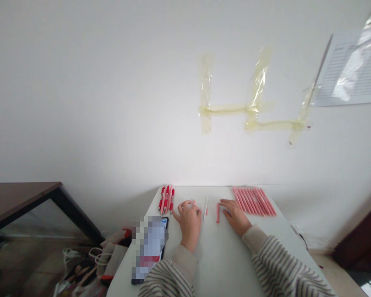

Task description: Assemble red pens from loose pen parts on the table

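Note:
My left hand (188, 220) hovers low over the white table with its fingers curled and its little finger held out. A small pink pen part (193, 202) shows at its index fingertip, seemingly pinched; the hand covers most of it. Just to the right lie a thin white pen refill (205, 208) and a short pink piece (207, 211). My right hand (235, 216) rests on the table, fingers stretched out. Its fingertips are beside a pink pen barrel (217, 213), which stays uncovered; whether they touch it I cannot tell.
Several pink barrels (254, 201) lie in a row at the back right of the white table (225, 260). Red and pink pens (166, 199) sit at the back left. A phone (150, 251) lies at the left edge. A wall (126, 103) stands behind.

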